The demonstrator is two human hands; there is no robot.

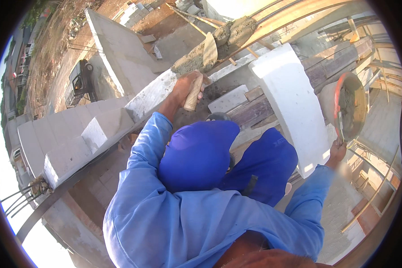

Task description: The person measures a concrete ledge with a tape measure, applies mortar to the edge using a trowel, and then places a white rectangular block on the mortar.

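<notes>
My left hand point(188, 89) is wrapped round the wooden handle of a trowel point(210, 51). Its blade stands against wet grey mortar point(239, 33) spread along the top of the wall. My right hand point(337, 150) is closed at the near rim of a round bucket point(336, 96) with an orange-red edge, by a thin pale strip that may be its handle. Grey mortar lies inside the tilted bucket. Between my two hands rests a long white block point(295, 102), to the right of my blue-clad knees.
The pale wall point(149, 96) runs from lower left to upper right, with stepped white blocks point(71, 156) at left. Long timber boards point(295, 20) border the mortar. Stacked planks point(330, 60) lie beyond the white block. Far below stands a dark vehicle point(81, 82). Rebar ends point(20, 198) stick out at left.
</notes>
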